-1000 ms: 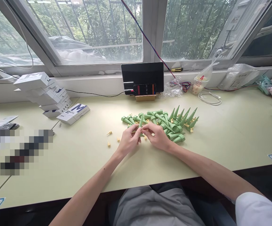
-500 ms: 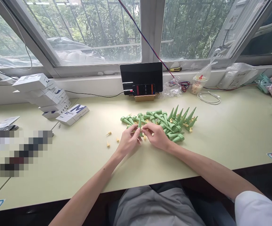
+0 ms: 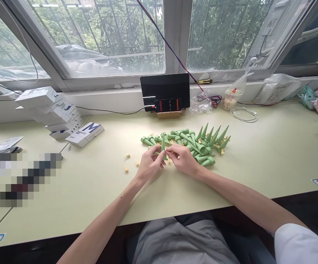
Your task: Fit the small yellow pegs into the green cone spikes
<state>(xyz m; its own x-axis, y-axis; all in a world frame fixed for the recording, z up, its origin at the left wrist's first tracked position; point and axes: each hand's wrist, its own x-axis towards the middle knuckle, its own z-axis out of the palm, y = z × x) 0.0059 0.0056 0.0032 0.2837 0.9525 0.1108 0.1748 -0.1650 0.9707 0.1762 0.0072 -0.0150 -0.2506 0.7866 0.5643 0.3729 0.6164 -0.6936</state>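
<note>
Straightened, the tapered green cone (image 3: 163, 143) is pinched by left hand (image 3: 151, 163); right hand (image 3: 184, 159) pinched, contents unclear.

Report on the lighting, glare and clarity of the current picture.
Head view, lighting: daylight shows through the windows, the table looks brightest towards the back middle, and a soft shadow lies beside the left hand; head view, glare: pale streaks mark the black panel; head view, clarity: a pixelated patch hides detail at left.
</note>
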